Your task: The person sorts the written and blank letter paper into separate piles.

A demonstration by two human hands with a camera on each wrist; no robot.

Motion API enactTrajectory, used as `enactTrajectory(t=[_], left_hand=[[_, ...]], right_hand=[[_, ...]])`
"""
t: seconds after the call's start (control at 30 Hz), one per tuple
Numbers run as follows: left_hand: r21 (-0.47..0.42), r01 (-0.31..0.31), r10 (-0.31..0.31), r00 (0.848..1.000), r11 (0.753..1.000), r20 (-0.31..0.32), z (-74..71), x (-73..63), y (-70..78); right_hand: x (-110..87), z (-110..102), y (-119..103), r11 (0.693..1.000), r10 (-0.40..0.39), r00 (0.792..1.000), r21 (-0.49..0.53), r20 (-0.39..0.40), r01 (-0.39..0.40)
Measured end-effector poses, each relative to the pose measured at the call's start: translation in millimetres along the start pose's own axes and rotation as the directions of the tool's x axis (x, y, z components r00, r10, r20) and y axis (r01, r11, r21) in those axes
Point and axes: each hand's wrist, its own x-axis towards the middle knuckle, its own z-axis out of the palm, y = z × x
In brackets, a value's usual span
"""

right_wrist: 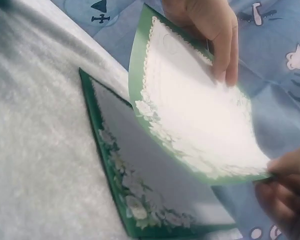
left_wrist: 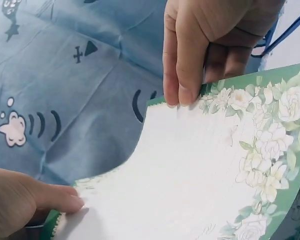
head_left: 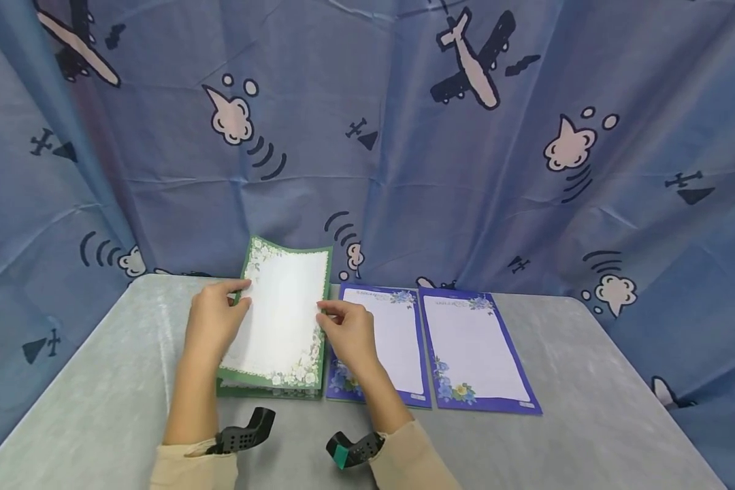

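Note:
Both hands hold up a sheet of paper (head_left: 282, 309) with a green border and white flowers, thicker at its lower right corner. My left hand (head_left: 213, 318) pinches its left edge between thumb and fingers. On the opposite edge, my right hand (head_left: 352, 335) pinches it the same way. The paper bows between them, its top edge curved, as the left wrist view also shows. Beneath it, mostly covered in the head view, lies another green floral sheet (right_wrist: 140, 165), flat on the table.
To the right, two purple-bordered sheets with blue flowers, a nearer one (head_left: 387, 333) and a farther one (head_left: 474, 350), lie side by side on the grey table (head_left: 588, 408). My right forearm crosses the nearer one. A blue airplane-print curtain (head_left: 392, 150) hangs behind the table.

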Motion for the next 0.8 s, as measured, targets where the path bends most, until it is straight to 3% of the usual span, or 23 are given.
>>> enactTrajectory(t=[0.17,0.37,0.63,0.8], left_hand=[[-0.009,0.028,-0.027,0.998,1.000,0.064,5.2,3.8,-10.1],[0.004,0.058,-0.059,0.993,0.998,0.106,12.7,8.2,-20.9],[0.003,0.050,-0.050,0.995,0.999,0.091,22.3,13.6,-36.5],[0.003,0.080,-0.080,0.990,0.997,0.113,26.6,14.5,-45.7]], right_hand=[[-0.8,6,14,0.999,-0.005,1.000,-0.036,0.028,0.006],[-1.7,11,24,0.996,0.050,0.995,-0.081,0.082,-0.043],[-4.6,18,32,0.996,0.084,0.985,-0.054,0.154,-0.077],[-4.9,22,35,0.996,0.085,0.983,-0.042,0.164,-0.080]])
